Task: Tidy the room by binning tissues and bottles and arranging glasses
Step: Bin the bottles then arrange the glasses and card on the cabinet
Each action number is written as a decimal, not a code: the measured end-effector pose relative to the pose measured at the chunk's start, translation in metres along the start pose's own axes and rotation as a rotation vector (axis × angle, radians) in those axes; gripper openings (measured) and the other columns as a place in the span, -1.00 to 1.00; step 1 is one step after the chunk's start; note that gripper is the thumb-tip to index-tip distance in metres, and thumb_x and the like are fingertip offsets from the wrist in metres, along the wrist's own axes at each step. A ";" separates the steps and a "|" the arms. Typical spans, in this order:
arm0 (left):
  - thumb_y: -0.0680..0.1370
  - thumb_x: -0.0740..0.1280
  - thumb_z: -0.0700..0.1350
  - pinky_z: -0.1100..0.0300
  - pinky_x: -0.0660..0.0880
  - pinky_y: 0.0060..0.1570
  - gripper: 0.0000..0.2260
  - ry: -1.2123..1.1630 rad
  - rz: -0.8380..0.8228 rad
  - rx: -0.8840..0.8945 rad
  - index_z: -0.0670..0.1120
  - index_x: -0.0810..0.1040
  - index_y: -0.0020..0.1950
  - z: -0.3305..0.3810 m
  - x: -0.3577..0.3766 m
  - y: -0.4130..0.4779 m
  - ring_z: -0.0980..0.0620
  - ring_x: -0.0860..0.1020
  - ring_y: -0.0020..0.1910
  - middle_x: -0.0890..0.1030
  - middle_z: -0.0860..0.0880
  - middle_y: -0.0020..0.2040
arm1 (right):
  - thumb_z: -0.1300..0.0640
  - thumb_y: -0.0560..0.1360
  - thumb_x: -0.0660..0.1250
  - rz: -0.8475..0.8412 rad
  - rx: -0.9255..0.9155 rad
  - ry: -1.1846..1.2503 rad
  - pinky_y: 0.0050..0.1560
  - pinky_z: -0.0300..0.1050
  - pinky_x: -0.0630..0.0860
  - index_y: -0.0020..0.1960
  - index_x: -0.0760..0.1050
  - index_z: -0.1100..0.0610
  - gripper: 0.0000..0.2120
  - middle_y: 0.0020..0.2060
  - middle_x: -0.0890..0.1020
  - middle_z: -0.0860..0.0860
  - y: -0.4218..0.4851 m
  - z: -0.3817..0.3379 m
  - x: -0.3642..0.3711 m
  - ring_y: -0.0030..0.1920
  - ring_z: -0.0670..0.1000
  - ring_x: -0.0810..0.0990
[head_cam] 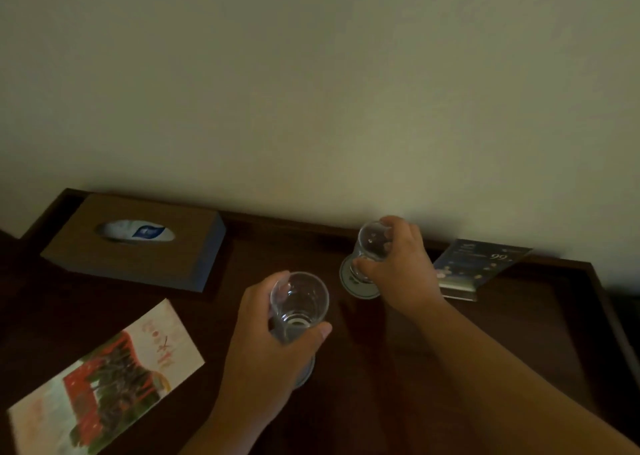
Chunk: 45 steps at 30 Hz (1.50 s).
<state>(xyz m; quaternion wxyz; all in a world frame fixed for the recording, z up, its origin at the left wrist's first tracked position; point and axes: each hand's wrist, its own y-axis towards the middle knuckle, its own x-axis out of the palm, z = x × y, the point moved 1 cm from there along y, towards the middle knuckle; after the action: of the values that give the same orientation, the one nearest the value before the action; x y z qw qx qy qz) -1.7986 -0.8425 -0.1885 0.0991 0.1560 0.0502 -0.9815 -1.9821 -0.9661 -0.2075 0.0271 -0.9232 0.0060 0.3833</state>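
Note:
My left hand (266, 347) grips a clear empty glass (300, 304) from its left side, thumb across the near wall. The glass stands upright over a round coaster (306, 373), mostly hidden by the hand. My right hand (398, 267) is closed round a second clear glass (372, 243), tilted toward me, its base at a round white coaster (356, 286) near the wall. Whether either glass touches its coaster I cannot tell. A brown tissue box (138, 243) with a white tissue (135, 231) in its slot sits at the back left.
All this rests on a dark wooden desk (485, 333) with a raised rim against a pale wall. A colourful leaflet (107, 378) lies at the front left. A dark blue card in a clear stand (478, 264) sits just right of my right hand.

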 end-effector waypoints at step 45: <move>0.31 0.51 0.09 0.54 0.38 -0.10 -0.32 0.033 0.024 -0.171 0.32 0.24 0.32 -0.062 0.007 -0.034 0.49 0.35 0.16 0.36 0.28 0.24 | 0.05 0.51 0.33 -0.135 -0.107 0.107 0.19 -0.15 0.47 0.35 0.34 -0.10 -0.57 0.21 0.41 -0.18 -0.083 -0.026 0.012 0.21 -0.15 0.45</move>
<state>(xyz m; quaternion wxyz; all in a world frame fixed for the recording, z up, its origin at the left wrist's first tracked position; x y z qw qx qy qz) -1.7935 -0.8027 -0.2466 0.1228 0.1637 0.1336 -0.9697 -1.9529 -0.8850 -0.1937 0.0029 -0.9409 -0.0751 0.3303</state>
